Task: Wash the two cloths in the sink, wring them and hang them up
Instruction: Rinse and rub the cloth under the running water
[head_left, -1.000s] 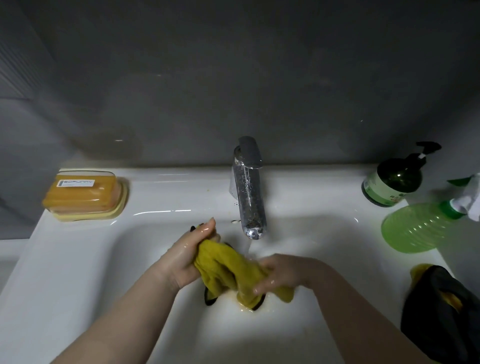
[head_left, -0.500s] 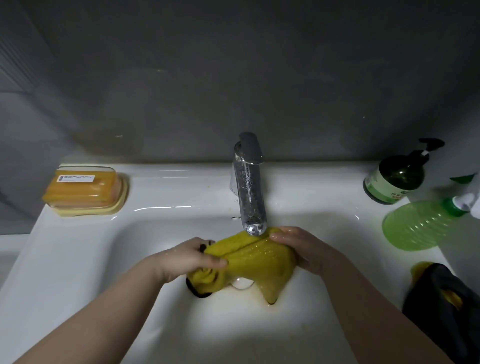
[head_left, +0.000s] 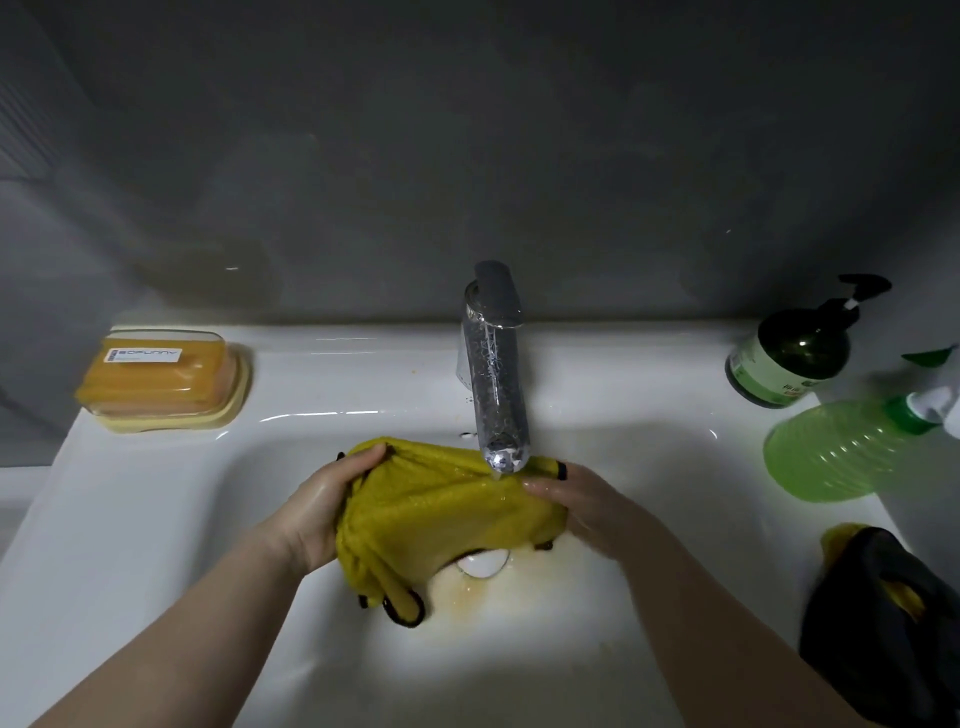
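Currently the first wash is under way in the sink (head_left: 156, 519). The left hand (head_left: 322, 514) grips one end of the yellow cloth (head_left: 441, 514), stretched under the tap (head_left: 496, 374); the right hand (head_left: 582, 506) grips the other. Wringing and hanging remain, and the dark cloth (head_left: 878, 639) waits, bunched, far right.
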